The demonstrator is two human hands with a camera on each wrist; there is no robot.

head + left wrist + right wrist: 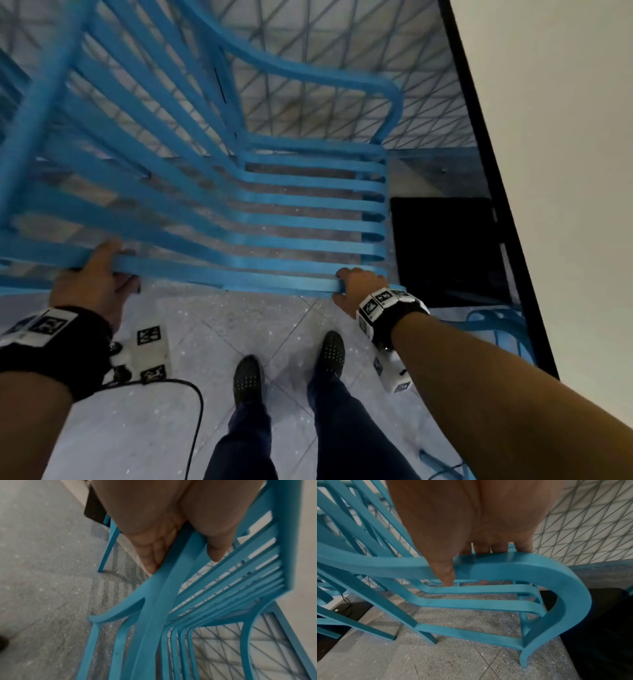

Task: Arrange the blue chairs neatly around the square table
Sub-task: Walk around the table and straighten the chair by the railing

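Item: blue slatted armchair [212, 192], held tipped over the floor ahead of the person's feet.
Left hand [92, 284]: fingers curled over the top slat of the backrest near its left corner, thumb underneath; the left wrist view confirms the wrap.
Right hand [352, 291]: fingers hooked over the same slat near its right end, thumb [445, 573] pressed on the near face of the rail.
Location: the chair's seat and armrest [342, 82] lie beyond the fingertips; the square table [565, 171], white-topped with a black edge, stands to the right of the right hand.
Handling (judged): rigid moulded frame, probably light enough for two hands; smooth painted slats may slip, so hold near the two corners of the top rail, where the frame is stiffest. Legs could snag neighbouring chairs.
Count, chairs: one in hand; part of a second blue chair [493, 325] beyond the right wrist; further blue frames at the left of the right wrist view, number unclear.
Count, tables: one.
Count, hands on chair: two.
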